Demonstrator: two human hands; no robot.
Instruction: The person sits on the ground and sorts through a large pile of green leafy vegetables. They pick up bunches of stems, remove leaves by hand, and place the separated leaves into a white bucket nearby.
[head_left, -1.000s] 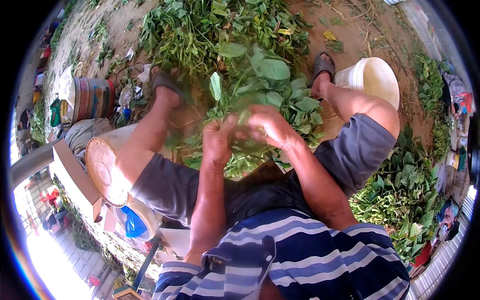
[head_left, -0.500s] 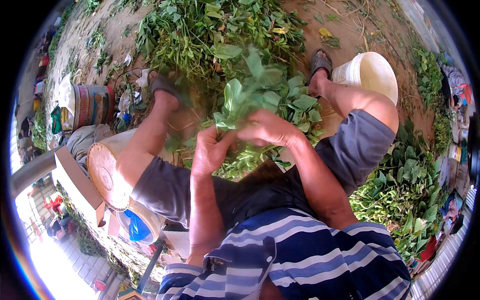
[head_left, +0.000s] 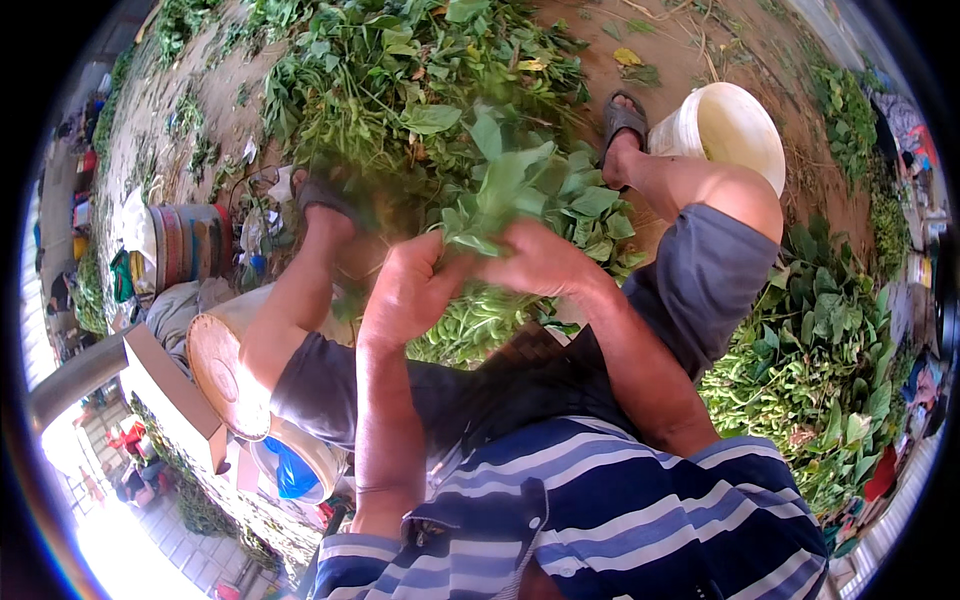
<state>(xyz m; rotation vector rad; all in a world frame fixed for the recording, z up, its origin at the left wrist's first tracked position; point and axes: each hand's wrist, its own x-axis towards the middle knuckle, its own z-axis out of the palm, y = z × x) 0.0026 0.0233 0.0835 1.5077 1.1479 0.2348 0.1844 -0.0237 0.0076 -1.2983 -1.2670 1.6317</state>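
Note:
Between my knees, both hands are closed on a leafy bean plant (head_left: pixel 510 185), its leaves blurred by motion and pointing away from me. My left hand (head_left: pixel 405 292) grips it low down, with the thumb on top. From the other side my right hand (head_left: pixel 538 258) closes round the plant, its fingertips hidden behind the leaves. Green bean pods (head_left: pixel 465 325) lie in a pile just below my hands. A brown woven edge (head_left: pixel 522 352) shows beside the pods, near my lap.
A large heap of bean plants (head_left: pixel 400 75) covers the ground ahead, and another heap (head_left: pixel 800 350) lies at my right. A white bucket (head_left: pixel 690 125) rests tilted by my right foot. Left of me stand a lidded pail (head_left: pixel 222 375), a cardboard box (head_left: pixel 170 385) and a striped drum (head_left: pixel 185 245).
The plant's leaves have swung and bunched closer over my hands. My left hand has shifted slightly left, and the whole view has tilted a little.

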